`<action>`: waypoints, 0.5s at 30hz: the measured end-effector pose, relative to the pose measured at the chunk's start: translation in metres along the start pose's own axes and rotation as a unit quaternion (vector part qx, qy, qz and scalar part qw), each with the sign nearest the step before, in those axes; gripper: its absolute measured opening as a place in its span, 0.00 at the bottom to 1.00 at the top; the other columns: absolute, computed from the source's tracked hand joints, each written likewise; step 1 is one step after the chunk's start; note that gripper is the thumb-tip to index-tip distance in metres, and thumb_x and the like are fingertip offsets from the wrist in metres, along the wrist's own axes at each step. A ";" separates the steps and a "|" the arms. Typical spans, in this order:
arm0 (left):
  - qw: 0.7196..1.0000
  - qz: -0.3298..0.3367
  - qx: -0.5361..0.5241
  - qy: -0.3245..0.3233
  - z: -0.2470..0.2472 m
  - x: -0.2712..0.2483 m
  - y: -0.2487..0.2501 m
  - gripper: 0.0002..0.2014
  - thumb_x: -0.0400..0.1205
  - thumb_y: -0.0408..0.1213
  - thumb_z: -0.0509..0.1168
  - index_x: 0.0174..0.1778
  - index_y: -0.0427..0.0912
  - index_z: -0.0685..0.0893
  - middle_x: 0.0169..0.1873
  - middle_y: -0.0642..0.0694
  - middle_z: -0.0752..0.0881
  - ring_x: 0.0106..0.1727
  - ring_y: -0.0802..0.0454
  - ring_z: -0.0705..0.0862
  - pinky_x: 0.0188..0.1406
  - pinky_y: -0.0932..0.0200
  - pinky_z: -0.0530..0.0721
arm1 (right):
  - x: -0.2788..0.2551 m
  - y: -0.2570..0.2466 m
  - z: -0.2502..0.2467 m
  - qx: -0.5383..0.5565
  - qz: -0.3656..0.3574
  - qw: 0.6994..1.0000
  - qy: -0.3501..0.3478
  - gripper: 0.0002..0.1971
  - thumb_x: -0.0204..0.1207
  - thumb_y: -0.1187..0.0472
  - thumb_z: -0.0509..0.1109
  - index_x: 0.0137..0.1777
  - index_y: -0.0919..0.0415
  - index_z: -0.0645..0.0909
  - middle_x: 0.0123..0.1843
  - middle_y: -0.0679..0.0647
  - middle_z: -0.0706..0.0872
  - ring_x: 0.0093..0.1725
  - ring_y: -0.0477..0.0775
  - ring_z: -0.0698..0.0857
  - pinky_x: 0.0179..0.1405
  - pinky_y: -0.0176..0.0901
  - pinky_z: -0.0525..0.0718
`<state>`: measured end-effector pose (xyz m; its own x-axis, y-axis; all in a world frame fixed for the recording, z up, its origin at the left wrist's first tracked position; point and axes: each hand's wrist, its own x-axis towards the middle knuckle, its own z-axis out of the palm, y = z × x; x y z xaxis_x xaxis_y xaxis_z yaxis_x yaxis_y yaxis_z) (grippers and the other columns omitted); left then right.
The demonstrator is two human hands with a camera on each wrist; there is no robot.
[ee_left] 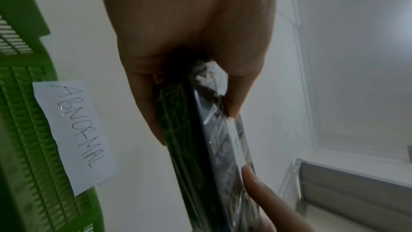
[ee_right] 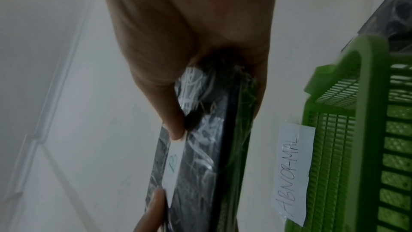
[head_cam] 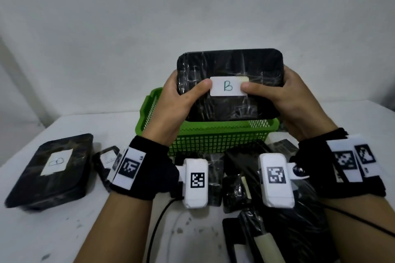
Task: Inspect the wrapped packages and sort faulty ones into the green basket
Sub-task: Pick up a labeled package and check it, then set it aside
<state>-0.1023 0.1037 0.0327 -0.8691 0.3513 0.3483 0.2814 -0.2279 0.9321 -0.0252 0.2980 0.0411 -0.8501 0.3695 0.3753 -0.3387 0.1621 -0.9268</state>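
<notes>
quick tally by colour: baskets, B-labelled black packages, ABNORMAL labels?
Green basket: 1
Black wrapped packages showing a B label: 2 (the held package and the package on the table's left)
White ABNORMAL label: 1
Total: 4
The heap of black packages near the wrists is too jumbled to count.

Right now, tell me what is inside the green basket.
Green basket: the visible mesh walls show nothing inside. The held package, in left hand and right hand, covers most of its opening.
</notes>
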 end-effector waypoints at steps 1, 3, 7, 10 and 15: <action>1.000 0.007 0.003 0.001 -0.002 0.001 0.002 0.18 0.80 0.37 0.74 0.64 0.41 0.81 0.56 0.44 0.91 0.57 0.47 0.90 0.58 0.45 0.89 | 0.002 0.000 0.003 0.003 -0.002 1.000 0.000 0.24 0.68 0.65 0.83 0.65 0.61 0.83 0.57 0.57 0.93 0.55 0.57 0.93 0.53 0.53 0.92; 1.000 0.024 0.008 -0.003 -0.010 0.001 0.003 0.19 0.79 0.39 0.75 0.64 0.42 0.81 0.55 0.46 0.91 0.57 0.48 0.90 0.57 0.47 0.89 | 0.005 0.001 0.007 0.016 -0.011 1.000 -0.001 0.24 0.69 0.66 0.83 0.64 0.62 0.83 0.56 0.57 0.93 0.54 0.56 0.93 0.51 0.51 0.92; 0.998 0.039 0.048 -0.006 -0.020 -0.003 0.004 0.20 0.76 0.40 0.78 0.61 0.45 0.81 0.50 0.51 0.92 0.53 0.52 0.91 0.52 0.52 0.88 | 0.001 0.003 0.011 0.002 -0.024 1.000 -0.014 0.24 0.69 0.64 0.83 0.65 0.60 0.82 0.57 0.54 0.93 0.56 0.54 0.93 0.54 0.51 0.91; 0.999 0.027 0.043 -0.008 -0.021 -0.003 0.003 0.15 0.78 0.36 0.75 0.58 0.44 0.82 0.46 0.52 0.91 0.49 0.53 0.91 0.49 0.53 0.88 | -0.004 0.003 0.010 -0.032 -0.032 0.999 -0.022 0.27 0.69 0.61 0.84 0.67 0.59 0.81 0.58 0.53 0.92 0.57 0.52 0.92 0.58 0.52 0.90; 0.997 0.032 0.063 -0.005 -0.020 -0.002 -0.002 0.25 0.68 0.47 0.80 0.59 0.48 0.83 0.51 0.49 0.92 0.54 0.48 0.91 0.55 0.45 0.89 | -0.008 0.004 0.010 -0.065 -0.033 0.997 -0.003 0.27 0.68 0.60 0.85 0.66 0.58 0.81 0.56 0.51 0.92 0.53 0.49 0.92 0.55 0.51 0.91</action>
<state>-0.1087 0.0855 0.0281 -0.8437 0.3488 0.4080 0.3860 -0.1339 0.9127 -0.0240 0.2868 0.0344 -0.8297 0.3491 0.4356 -0.3399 0.3030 -0.8903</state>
